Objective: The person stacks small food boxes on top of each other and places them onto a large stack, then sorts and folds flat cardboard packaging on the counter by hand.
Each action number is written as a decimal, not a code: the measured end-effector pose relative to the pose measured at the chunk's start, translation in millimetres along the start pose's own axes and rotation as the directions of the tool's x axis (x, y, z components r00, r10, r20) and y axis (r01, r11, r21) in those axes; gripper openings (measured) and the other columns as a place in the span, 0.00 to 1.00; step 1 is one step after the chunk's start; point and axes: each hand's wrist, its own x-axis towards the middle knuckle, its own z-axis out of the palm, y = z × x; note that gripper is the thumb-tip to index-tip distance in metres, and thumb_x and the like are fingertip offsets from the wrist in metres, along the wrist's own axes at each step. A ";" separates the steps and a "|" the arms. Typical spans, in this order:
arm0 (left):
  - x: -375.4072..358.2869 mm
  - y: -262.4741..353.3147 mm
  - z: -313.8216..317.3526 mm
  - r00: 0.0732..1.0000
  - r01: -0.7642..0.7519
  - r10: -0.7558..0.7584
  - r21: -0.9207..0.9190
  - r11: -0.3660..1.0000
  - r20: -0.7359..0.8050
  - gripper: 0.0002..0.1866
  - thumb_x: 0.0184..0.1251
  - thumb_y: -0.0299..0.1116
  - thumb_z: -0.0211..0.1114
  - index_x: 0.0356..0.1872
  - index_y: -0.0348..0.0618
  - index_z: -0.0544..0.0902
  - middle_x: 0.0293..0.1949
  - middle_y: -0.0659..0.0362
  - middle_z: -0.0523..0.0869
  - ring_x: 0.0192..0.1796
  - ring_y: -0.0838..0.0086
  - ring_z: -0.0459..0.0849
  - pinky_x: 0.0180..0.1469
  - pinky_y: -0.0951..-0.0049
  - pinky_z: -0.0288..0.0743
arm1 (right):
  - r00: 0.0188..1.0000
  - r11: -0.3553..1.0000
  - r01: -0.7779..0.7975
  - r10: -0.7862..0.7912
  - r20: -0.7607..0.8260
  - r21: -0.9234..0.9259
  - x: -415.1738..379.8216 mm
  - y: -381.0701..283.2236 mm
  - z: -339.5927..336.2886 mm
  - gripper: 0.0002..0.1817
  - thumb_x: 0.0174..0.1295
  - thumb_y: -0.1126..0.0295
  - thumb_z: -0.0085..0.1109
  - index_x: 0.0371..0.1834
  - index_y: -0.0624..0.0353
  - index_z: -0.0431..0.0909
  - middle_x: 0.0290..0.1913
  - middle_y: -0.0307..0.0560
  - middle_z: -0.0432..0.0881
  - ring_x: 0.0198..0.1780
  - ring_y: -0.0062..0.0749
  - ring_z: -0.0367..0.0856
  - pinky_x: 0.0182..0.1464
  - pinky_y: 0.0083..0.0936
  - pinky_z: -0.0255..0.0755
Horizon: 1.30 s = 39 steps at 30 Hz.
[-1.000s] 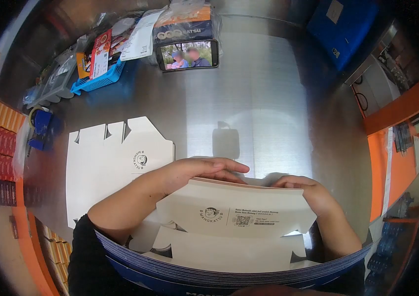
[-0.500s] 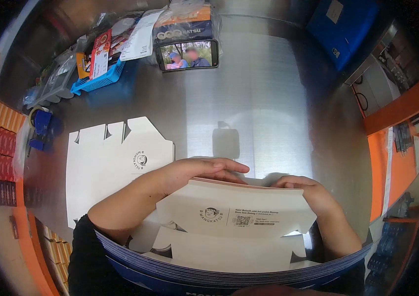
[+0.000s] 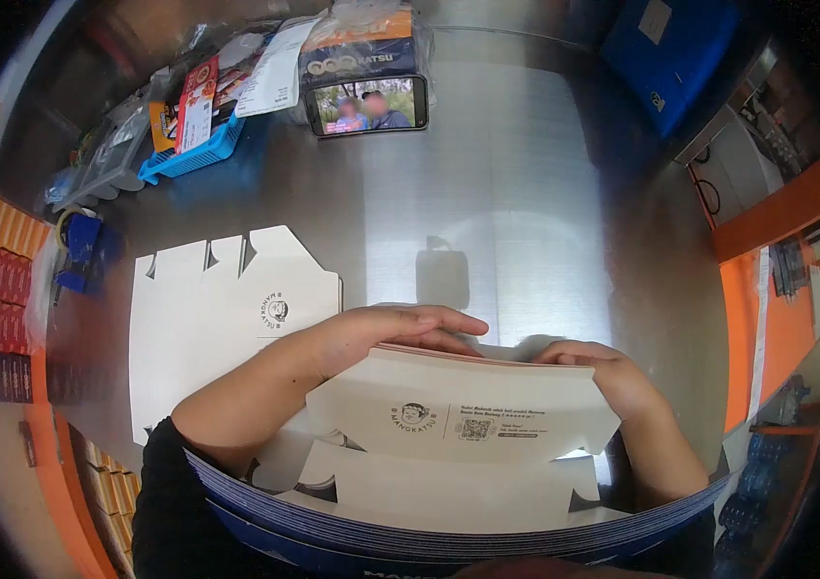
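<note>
A stack of flat cardboard box blanks [image 3: 487,492], white inside and dark blue outside, leans against my body between my forearms. A printed round logo and a QR code show on its upper flap. My left hand [image 3: 419,328] lies along the far side of the stack's top edge, its fingers stretched and pressed to it. Around the right end of that edge curl the fingers of my right hand [image 3: 579,356], their tips partly hidden. More white box blanks [image 3: 207,318] lie flat on the metal table, left of my left forearm.
A phone [image 3: 368,106] showing a video leans on a plastic-wrapped package [image 3: 357,58] at the back. Beside it stands a blue basket [image 3: 193,157] with packets and papers. A tape dispenser [image 3: 80,246] sits at the left, a blue case [image 3: 670,58] at the back right.
My hands and the stack hold almost the same place. Only the picture on the phone differs slightly.
</note>
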 end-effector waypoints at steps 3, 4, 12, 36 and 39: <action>-1.5 1.9 4.1 1.000 0.009 -0.009 -0.026 1.000 -0.015 0.31 0.65 0.49 0.52 0.63 0.39 0.66 0.57 0.45 0.75 0.62 0.62 0.72 0.64 0.69 0.62 | 1.000 1.000 0.005 -0.005 0.011 0.006 0.9 2.3 -2.7 0.16 0.64 0.67 0.49 0.49 0.66 0.76 0.44 0.47 0.80 0.45 0.29 0.78 0.49 0.22 0.70; -1.6 2.4 5.1 1.000 0.009 -0.009 -0.026 1.000 -0.014 0.31 0.65 0.49 0.52 0.63 0.39 0.66 0.57 0.45 0.75 0.62 0.62 0.72 0.64 0.69 0.62 | 0.999 1.000 0.018 -0.019 0.034 0.015 1.4 3.8 -4.3 0.16 0.64 0.67 0.50 0.49 0.66 0.76 0.44 0.47 0.80 0.45 0.29 0.78 0.49 0.22 0.70; 0.8 0.8 2.7 0.999 0.015 -0.016 -0.054 0.998 -0.034 0.31 0.63 0.45 0.53 0.64 0.35 0.64 0.58 0.41 0.72 0.63 0.59 0.70 0.66 0.66 0.59 | 1.000 1.000 0.006 -0.007 0.029 0.025 2.3 5.2 -7.0 0.16 0.63 0.69 0.50 0.50 0.66 0.75 0.45 0.48 0.80 0.46 0.29 0.78 0.49 0.22 0.70; 0.1 0.3 1.2 1.000 -0.001 0.001 0.010 1.000 -0.019 0.31 0.65 0.50 0.51 0.63 0.40 0.67 0.57 0.46 0.75 0.61 0.61 0.72 0.63 0.69 0.63 | 0.999 1.000 0.011 -0.011 0.034 0.000 1.8 3.1 -3.5 0.17 0.65 0.64 0.48 0.48 0.66 0.76 0.43 0.46 0.80 0.44 0.26 0.77 0.48 0.21 0.70; -2.2 3.9 6.8 0.999 0.022 -0.022 0.000 1.000 -0.047 0.31 0.65 0.50 0.51 0.63 0.39 0.67 0.57 0.45 0.75 0.61 0.61 0.72 0.64 0.69 0.63 | 1.000 0.999 0.009 -0.008 0.020 -0.038 1.1 0.2 -1.1 0.17 0.65 0.64 0.48 0.48 0.66 0.76 0.43 0.46 0.80 0.44 0.27 0.77 0.48 0.21 0.70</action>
